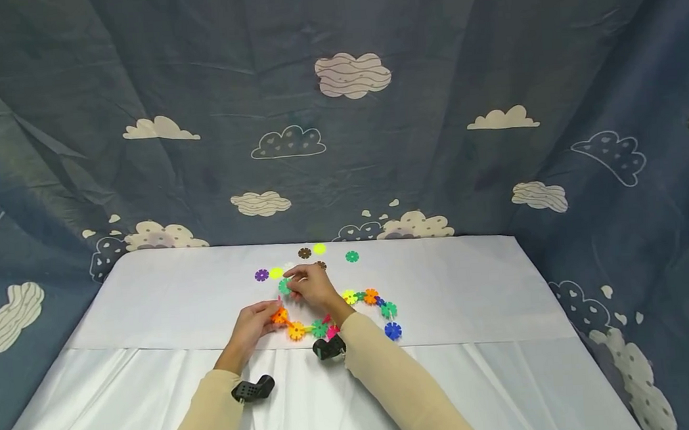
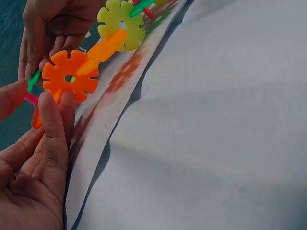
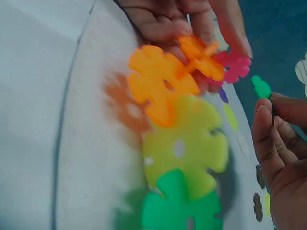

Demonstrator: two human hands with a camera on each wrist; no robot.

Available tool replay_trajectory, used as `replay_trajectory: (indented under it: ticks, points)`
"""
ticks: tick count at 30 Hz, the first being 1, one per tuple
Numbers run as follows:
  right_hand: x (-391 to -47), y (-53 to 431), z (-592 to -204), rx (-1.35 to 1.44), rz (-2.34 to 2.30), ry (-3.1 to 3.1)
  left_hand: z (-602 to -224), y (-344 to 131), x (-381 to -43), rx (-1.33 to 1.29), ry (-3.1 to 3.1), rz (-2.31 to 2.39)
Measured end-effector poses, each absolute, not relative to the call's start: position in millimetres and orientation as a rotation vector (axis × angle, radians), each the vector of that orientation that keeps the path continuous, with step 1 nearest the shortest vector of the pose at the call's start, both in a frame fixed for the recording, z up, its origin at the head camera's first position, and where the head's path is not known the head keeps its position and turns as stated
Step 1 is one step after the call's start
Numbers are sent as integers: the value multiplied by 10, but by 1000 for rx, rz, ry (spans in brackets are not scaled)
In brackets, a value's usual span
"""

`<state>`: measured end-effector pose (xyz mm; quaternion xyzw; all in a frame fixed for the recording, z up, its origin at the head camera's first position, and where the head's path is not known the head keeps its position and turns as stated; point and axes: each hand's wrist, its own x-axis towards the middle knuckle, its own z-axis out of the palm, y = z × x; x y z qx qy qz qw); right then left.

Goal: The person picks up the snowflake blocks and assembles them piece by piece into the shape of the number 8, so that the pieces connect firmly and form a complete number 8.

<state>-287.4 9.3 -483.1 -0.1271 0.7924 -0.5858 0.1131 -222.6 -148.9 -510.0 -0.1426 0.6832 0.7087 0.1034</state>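
A chain of notched, flower-shaped plastic discs bends across the white table. Its left end has a pink disc [image 3: 235, 68] and an orange disc [image 2: 70, 76], and my left hand [image 1: 253, 326] pinches this end between thumb and fingers. Between its thumb and fingertips my right hand [image 1: 313, 286] holds a green disc [image 3: 261, 87], seen nearly edge-on. In the right wrist view a small gap separates the green disc from the pink one. A yellow disc [image 3: 187, 143] and another green one follow along the chain. My right forearm hides part of the chain.
Beyond my hands lie several loose discs, among them a purple disc [image 1: 262, 274], a brown disc [image 1: 305, 253] and a green disc [image 1: 352, 256]. On the right the chain ends in a blue disc [image 1: 393, 331]. A cloud-patterned dark curtain [image 1: 295, 178] stands behind the table.
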Motion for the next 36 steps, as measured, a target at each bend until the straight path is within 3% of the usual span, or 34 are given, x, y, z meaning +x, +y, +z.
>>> replay_trajectory:
  ticks: [20, 36]
  points:
    - [-2800, 32, -4936, -309, -1819, 2301, -5132, -1467, -2195, -326, 2023, 2098]
    - [-2744, -54, -4904, -331, -1727, 2223, -5143, -1461, -2194, -406, 2189, 1984]
